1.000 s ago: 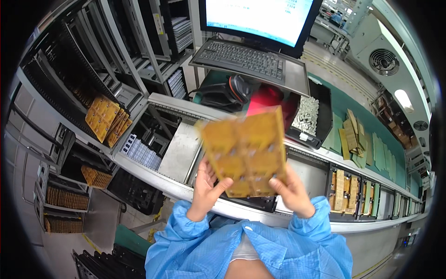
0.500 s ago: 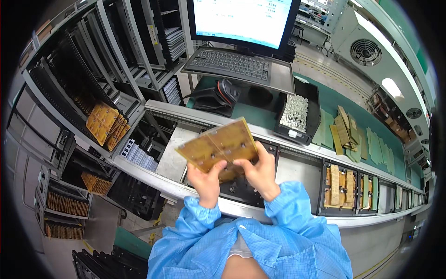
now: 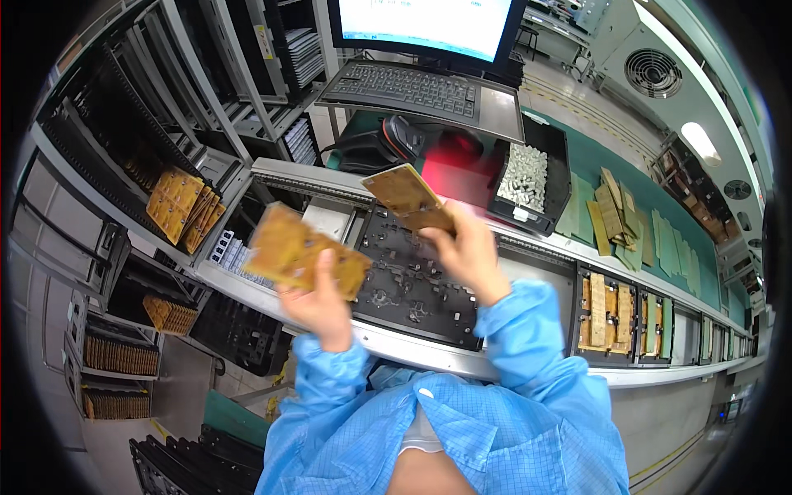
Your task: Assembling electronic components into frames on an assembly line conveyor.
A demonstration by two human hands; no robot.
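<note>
My left hand (image 3: 318, 307) is closed on a yellow-brown circuit board (image 3: 285, 247), smeared by motion, over the left part of the conveyor rail. A second, similar circuit board (image 3: 406, 198) tilts up in my right hand (image 3: 472, 257), pinched at its lower right corner between thumb and fingers. The two boards are apart. Below and between my hands lies a black fixture plate (image 3: 412, 285) with small metal clips and pins, set in the conveyor. Beyond the right-hand board, a black handheld scanner (image 3: 398, 140) rests on the bench, with red light glowing beside it.
A black bin (image 3: 554, 210) of small white parts stands right of the scanner. Keyboard (image 3: 412, 89) and monitor are at the back. Boards stand in a rack (image 3: 177, 206) at left. Loaded fixtures (image 3: 606, 318) and board strips (image 3: 617, 223) lie to the right.
Both hands held one seamed panel together; now each holds a separate board. My left hand has moved left, my right slightly up. The fixture plate is uncovered, and red light has appeared by the scanner.
</note>
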